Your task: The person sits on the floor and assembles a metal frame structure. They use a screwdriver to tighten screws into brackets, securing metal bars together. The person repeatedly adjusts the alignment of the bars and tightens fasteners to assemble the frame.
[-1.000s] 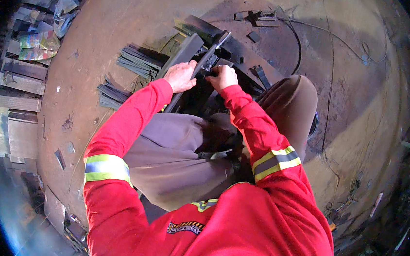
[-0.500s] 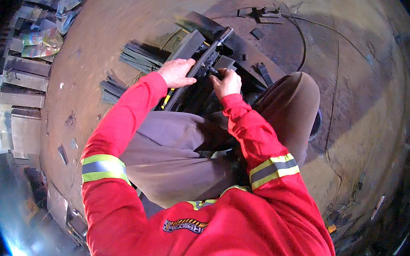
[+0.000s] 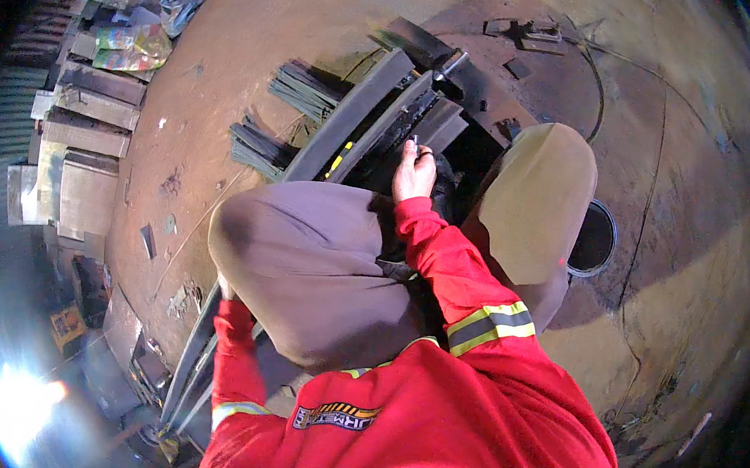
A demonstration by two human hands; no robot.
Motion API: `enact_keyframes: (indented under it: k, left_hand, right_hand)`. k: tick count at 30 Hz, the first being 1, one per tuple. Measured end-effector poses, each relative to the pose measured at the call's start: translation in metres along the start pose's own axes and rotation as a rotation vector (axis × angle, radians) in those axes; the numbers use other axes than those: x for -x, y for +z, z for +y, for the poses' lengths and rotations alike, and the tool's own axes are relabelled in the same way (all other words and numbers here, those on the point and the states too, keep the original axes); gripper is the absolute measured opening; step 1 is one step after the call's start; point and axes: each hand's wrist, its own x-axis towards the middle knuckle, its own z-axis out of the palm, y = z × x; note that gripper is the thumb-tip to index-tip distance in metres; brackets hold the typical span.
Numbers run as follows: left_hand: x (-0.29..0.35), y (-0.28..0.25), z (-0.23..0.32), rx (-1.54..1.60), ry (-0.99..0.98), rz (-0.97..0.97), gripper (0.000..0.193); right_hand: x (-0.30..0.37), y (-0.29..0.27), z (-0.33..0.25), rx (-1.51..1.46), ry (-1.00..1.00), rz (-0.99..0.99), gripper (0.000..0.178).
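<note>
My right hand [image 3: 414, 175] is closed in a pinch, a small metal rod [image 3: 414, 139] poking up from the fingertips. It is just above the dark steel bars between my legs. Long grey steel bars [image 3: 350, 116] run side by side there, with a yellow mark [image 3: 339, 160] on one. A short grey metal block [image 3: 441, 124] lies to their right. Only a sliver of my left hand [image 3: 226, 289] shows beside my left knee, near long metal bars [image 3: 192, 352] at the lower left. My knee hides its fingers.
Bundles of thin metal strips [image 3: 303, 91] lie left of the bars. A round black container [image 3: 595, 240] stands by my right knee. Metal plates [image 3: 88, 196] and plastic bags [image 3: 137, 44] line the far left. A cable [image 3: 600, 84] curves across the floor, and bright light glares lower left.
My left hand has left the bars and moved down beside my left knee. My right hand has come slightly lower. The view has shifted, and the long bars at the lower left now show.
</note>
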Motion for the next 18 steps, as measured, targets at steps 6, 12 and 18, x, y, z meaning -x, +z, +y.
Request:
enact_keyframes:
  k: [6,12,18]
  left_hand:
    - [0.045,0.07,-0.056,-0.242,-0.017,0.537,0.031]
    - [0.02,0.045,-0.077,-0.593,0.227,0.633,0.04]
    - [0.031,0.002,-0.047,-0.456,0.276,0.311,0.04]
  right_hand:
    - [0.034,0.006,0.0,-0.002,-0.1,0.009,0.035]
    - [0.116,0.011,0.041,0.011,0.126,-0.555,0.034]
    - [0.15,0.008,0.021,0.331,-0.037,-0.803,0.027]
